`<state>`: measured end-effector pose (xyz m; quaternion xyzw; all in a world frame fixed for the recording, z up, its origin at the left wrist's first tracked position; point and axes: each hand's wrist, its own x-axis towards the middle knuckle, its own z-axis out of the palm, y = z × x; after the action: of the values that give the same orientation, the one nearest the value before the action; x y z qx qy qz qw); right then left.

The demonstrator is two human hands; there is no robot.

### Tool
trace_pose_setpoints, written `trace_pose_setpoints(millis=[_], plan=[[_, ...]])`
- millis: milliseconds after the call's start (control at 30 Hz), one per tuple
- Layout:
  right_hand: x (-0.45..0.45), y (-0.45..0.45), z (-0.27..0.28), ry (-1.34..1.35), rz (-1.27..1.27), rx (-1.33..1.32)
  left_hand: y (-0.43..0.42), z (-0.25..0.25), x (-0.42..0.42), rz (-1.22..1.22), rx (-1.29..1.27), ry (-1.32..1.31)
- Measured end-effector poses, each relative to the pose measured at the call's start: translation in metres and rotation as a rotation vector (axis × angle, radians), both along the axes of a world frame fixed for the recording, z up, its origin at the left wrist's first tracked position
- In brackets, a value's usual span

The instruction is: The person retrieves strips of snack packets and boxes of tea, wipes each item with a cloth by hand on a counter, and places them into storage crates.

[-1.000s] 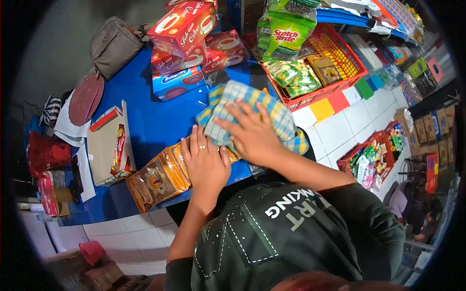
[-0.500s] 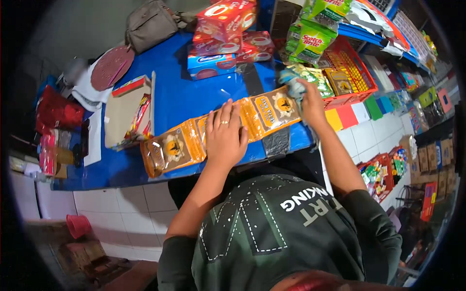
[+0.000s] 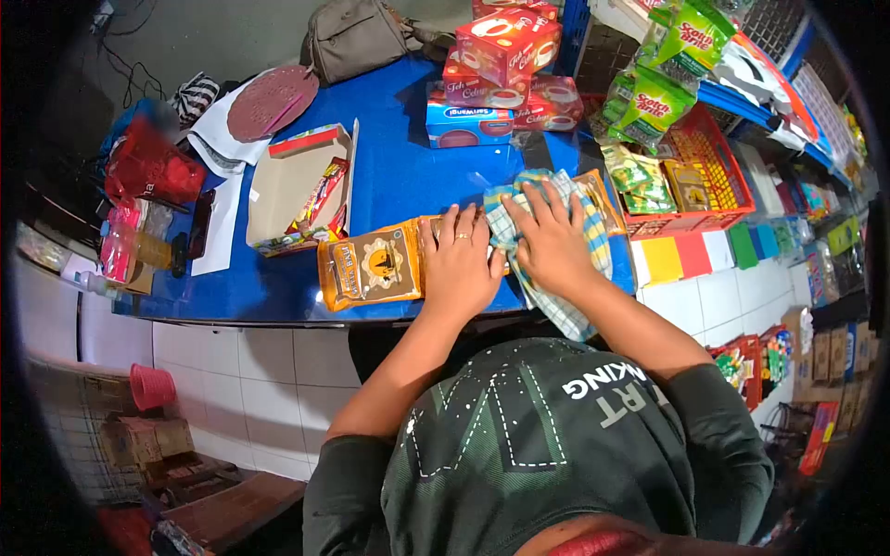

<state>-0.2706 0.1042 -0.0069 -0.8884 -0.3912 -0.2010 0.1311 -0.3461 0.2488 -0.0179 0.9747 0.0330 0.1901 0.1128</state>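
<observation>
A strip of joined orange-and-brown sachets [image 3: 357, 269] lies along the front of the blue table. My left hand [image 3: 456, 258] rests flat on the middle of it, fingers stretched out, a ring on one finger. A checkered cloth [image 3: 593, 269] in blue, yellow and white is spread over the right part of the strip. Flat on this cloth lies my right hand [image 3: 552, 243], its fingers spread and pressing down. Both hands are close together, and between them the strip is mostly hidden. One sachet end shows past the cloth on the right.
On the blue table [image 3: 394, 130] stand stacked tea boxes [image 3: 505, 56], an open carton [image 3: 292, 185] with red packets, and a grey bag [image 3: 357, 42]. A red basket [image 3: 705, 139] with packets is to the right, under hanging green sponge packs [image 3: 654, 102].
My right hand has come left from the strip's right end, and the cloth, bunched before, is now spread under it. The view has shifted, and the strip's left end is closer to my left hand.
</observation>
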Motion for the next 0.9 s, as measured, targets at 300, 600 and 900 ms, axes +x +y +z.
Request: trace_pose_setpoints(millis=[300,600,900], plan=[[0.065,0.038,0.000,0.186,-0.139,-0.135,-0.001,0.000,0.001,-0.021,-0.006,-0.045],[0.001,-0.010,-0.006,-0.033,-0.103,-0.030,-0.003,-0.003,-0.001,0.057,-0.027,-0.019],[-0.016,-0.067,0.009,0.198,-0.123,0.057,-0.009,-0.001,-0.005,-0.106,-0.180,0.009]])
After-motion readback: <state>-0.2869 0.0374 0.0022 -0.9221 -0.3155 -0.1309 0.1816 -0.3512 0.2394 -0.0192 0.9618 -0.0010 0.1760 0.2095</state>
